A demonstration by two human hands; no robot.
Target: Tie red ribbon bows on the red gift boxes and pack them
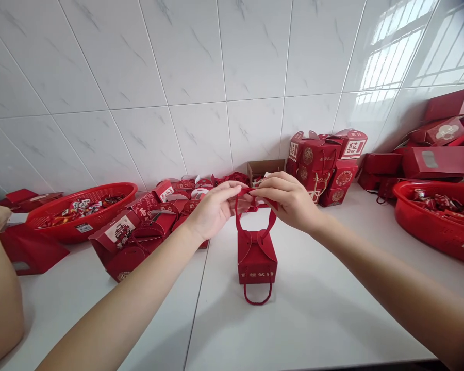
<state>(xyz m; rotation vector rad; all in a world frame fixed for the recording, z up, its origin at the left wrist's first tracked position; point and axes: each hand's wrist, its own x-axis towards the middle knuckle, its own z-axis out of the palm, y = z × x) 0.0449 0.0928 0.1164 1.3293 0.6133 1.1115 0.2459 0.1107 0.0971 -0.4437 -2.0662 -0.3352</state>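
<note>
A small red gift box stands upright on the white table in the middle of the view, with a red cord loop hanging down at its front. Red ribbon rises from the box top to both hands. My left hand pinches the ribbon's left end with closed fingers. Just to its right, my right hand pinches the other end, and the two hands nearly touch above the box.
A pile of red gift boxes lies at the left behind my arm. A red basket of sweets sits far left, another red basket at the right. Stacked red boxes stand by the tiled wall.
</note>
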